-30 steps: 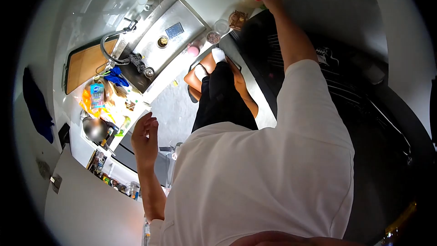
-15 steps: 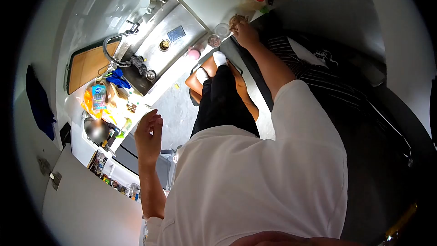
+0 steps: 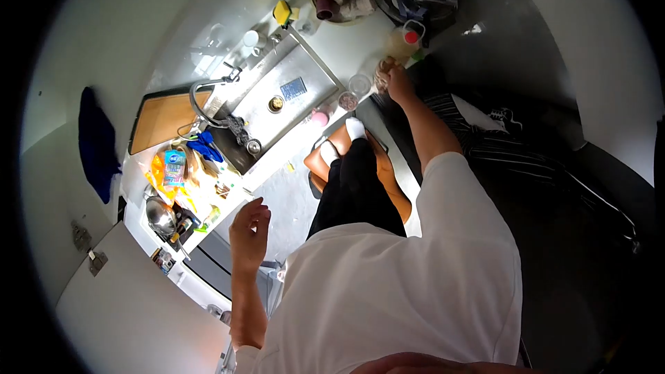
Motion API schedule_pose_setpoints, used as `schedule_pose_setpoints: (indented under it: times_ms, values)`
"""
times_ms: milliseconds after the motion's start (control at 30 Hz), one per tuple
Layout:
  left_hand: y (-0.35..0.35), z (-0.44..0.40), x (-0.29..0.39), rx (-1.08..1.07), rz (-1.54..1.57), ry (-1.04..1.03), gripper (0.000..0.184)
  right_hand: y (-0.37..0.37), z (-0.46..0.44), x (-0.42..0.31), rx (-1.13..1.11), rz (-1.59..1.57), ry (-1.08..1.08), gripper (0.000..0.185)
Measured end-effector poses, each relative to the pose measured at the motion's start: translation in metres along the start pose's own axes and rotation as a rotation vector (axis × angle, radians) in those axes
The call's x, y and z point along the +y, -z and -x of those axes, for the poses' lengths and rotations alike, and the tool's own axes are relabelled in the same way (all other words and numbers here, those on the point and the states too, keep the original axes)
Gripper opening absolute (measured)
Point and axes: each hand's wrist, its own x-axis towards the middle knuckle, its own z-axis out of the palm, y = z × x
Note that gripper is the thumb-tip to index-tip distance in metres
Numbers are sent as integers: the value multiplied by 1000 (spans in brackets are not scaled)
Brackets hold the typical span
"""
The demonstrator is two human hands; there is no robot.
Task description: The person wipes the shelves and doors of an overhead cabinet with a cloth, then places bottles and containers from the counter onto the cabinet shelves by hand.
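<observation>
At the right end of the sink counter, my right hand (image 3: pixel 400 84) is closed at a small brown-and-tan thing (image 3: pixel 382 73); its kind and my exact grip are too small to make out. Beside it on the counter are a clear round lid or dish (image 3: pixel 359 84) and a clear round tub (image 3: pixel 348 101) with pinkish-brown contents. A pink round object (image 3: pixel 319 118) sits farther left, by the sink's front edge. My left hand (image 3: pixel 251 230) hangs in the air in front of the counter, fingers loosely bent and apart from the thumb, with nothing visible in it.
A steel sink (image 3: pixel 305 52) holds a blue patterned piece (image 3: pixel 293 88), below a curved faucet (image 3: pixel 196 100). A wooden cutting board (image 3: pixel 161 121), plastic packages (image 3: pixel 174 166) and a metal pot (image 3: pixel 161 216) stand left. A red-capped jug (image 3: pixel 405 41) is behind my right hand. Stool (image 3: pixel 395 197) stands below.
My head view has turned, so the counter and sink appear lower and farther right. My right hand stays at the brown-and-tan thing. My left hand is still raised and bent.
</observation>
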Motion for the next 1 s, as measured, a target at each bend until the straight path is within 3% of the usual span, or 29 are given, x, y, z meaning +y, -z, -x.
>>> schedule_pose_setpoints:
  times_ms: [100, 200, 300, 333, 433, 500, 600, 733, 833, 867, 1000]
  values:
    - [3, 3, -13, 3, 1, -60, 29, 9, 6, 11, 182, -62, -35, 27]
    - [4, 4, -15, 6, 59, -79, 28, 20, 18, 18, 187, 7, -23, 29]
    - [6, 3, -4, -13, -125, -152, 29, 31, 30, 24, 148, 35, -38, 35]
    - [7, 3, -3, -31, -80, -177, 29, 44, 38, 14, 67, 56, -148, 32]
    - [8, 4, 3, -83, -20, -160, 30, 80, 56, -1, 90, 140, -95, 31]
    - [10, 1, -1, -107, 25, -223, 29, 101, 60, -12, 258, 105, 48, 28]
    - [13, -6, 2, -163, 43, -227, 31, 152, 77, -46, 258, 2, 50, 25]
    - [15, -19, 19, -144, -27, -462, 37, 242, 101, -110, 241, -40, 176, 22]
    - [16, -38, 48, -174, -3, -511, 49, 305, 127, -181, 337, -94, 456, 23]
    - [17, -42, 66, -181, -17, -542, 55, 326, 133, -203, 288, -99, 455, 25]
    - [16, -49, 147, -216, -66, -744, 104, 387, 149, -284, 176, -271, 553, 27]
